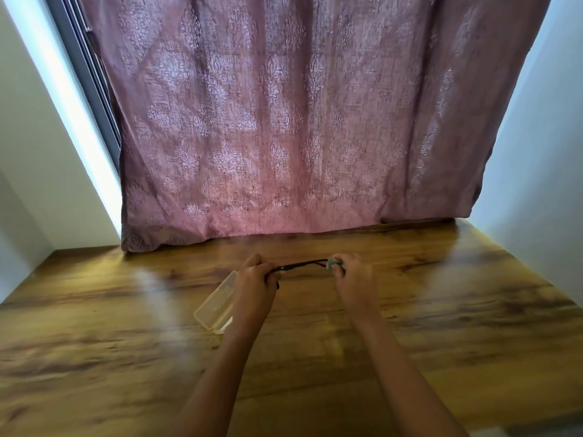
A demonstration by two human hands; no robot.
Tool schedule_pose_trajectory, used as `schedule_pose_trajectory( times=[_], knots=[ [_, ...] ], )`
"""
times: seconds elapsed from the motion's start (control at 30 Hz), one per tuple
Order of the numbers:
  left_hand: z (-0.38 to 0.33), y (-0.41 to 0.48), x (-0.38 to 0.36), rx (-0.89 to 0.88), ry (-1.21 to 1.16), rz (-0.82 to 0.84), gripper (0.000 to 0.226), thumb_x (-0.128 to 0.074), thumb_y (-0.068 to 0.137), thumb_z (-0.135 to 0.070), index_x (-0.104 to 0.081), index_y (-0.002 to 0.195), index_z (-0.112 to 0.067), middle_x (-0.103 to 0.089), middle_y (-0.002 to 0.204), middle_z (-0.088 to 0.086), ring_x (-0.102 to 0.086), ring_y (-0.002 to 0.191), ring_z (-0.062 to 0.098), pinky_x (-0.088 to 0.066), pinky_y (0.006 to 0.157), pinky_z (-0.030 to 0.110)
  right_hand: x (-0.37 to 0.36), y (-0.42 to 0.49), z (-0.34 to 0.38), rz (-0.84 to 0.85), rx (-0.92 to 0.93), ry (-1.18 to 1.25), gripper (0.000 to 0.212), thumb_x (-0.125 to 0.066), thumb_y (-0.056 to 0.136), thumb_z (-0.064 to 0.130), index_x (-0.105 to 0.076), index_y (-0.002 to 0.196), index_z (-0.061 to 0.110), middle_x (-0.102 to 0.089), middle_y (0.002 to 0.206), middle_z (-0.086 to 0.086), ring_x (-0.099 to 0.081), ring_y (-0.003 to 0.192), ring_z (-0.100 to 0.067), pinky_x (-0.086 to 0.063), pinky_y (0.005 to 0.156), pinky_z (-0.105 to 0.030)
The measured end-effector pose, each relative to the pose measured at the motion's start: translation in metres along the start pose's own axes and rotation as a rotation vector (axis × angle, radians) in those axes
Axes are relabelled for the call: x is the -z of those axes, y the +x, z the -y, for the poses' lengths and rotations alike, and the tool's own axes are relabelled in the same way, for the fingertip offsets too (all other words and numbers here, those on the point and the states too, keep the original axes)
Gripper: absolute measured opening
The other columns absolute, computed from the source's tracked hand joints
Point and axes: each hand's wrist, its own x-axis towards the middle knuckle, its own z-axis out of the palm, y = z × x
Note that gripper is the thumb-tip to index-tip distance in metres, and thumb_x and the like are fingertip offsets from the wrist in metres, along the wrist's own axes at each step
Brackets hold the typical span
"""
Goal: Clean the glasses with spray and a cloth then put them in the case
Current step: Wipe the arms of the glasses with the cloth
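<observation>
I hold black-framed glasses (303, 265) above the wooden table (441, 310), stretched between both hands. My left hand (255, 279) grips the left end of the frame. My right hand (350, 272) pinches a small grey-green cloth (333, 264) around the right end of the frame. A clear, pale plastic case (216, 302) lies open on the table, partly hidden under my left wrist. No spray bottle is in view.
A mauve patterned curtain (284, 121) hangs down to the table's far edge. White walls (41, 184) close in on both sides. Bare wood stretches to the left, right and front of my arms.
</observation>
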Motion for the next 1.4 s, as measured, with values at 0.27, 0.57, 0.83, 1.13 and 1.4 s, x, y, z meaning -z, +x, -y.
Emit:
schedule_pose_trajectory(
  times=[0.27, 0.57, 0.83, 1.13, 1.4],
  knots=[
    [-0.005, 0.0, -0.002, -0.01, -0.018, 0.023, 0.013, -0.067, 0.076, 0.004, -0.075, 0.081, -0.005, -0.055, 0.074, 0.001, -0.047, 0.052, 0.006, -0.039, 0.057, 0.017, -0.016, -0.013, 0.033, 0.01, 0.24, -0.03, 0.021, -0.067, 0.073, -0.002, -0.071, 0.09, 0.01, -0.07, 0.088, -0.002, -0.064, 0.084, -0.017, -0.039, 0.072, -0.015],
    [0.0, 0.004, 0.0, -0.008, 0.029, -0.011, 0.008, -0.07, 0.074, 0.002, -0.075, 0.078, -0.003, -0.054, 0.074, -0.001, -0.054, 0.059, 0.014, -0.036, 0.06, 0.015, 0.002, 0.002, -0.002, -0.051, -0.023, 0.013, 0.014, -0.063, 0.082, 0.003, -0.07, 0.093, 0.009, -0.068, 0.091, -0.004, -0.062, 0.082, -0.016, -0.053, 0.071, -0.027],
    [-0.004, 0.004, -0.004, -0.034, 0.032, 0.015, 0.015, -0.068, 0.072, 0.005, -0.075, 0.083, -0.004, -0.051, 0.073, -0.002, -0.056, 0.058, 0.019, -0.046, 0.058, 0.032, -0.019, -0.011, 0.037, 0.001, 0.285, -0.028, 0.022, -0.065, 0.076, -0.002, -0.07, 0.094, 0.009, -0.07, 0.091, -0.003, -0.063, 0.086, -0.017, -0.044, 0.073, -0.02],
    [-0.002, 0.006, 0.001, 0.009, 0.023, -0.016, 0.004, -0.069, 0.076, -0.001, -0.074, 0.076, -0.001, -0.058, 0.075, 0.007, -0.058, 0.059, 0.023, -0.05, 0.061, 0.036, 0.005, 0.006, -0.01, -0.042, -0.047, 0.016, 0.018, -0.062, 0.081, -0.001, -0.07, 0.093, 0.009, -0.068, 0.094, -0.006, -0.061, 0.086, -0.018, -0.049, 0.073, -0.024],
    [-0.007, 0.005, -0.003, 0.006, 0.01, -0.023, 0.009, -0.072, 0.074, -0.001, -0.074, 0.083, -0.002, -0.052, 0.074, -0.001, -0.051, 0.056, 0.014, -0.036, 0.058, 0.018, -0.018, -0.004, 0.034, -0.029, 0.249, -0.023, 0.021, -0.069, 0.071, -0.002, -0.07, 0.089, 0.008, -0.069, 0.087, -0.004, -0.064, 0.08, -0.018, -0.043, 0.07, -0.02]
  ],
)
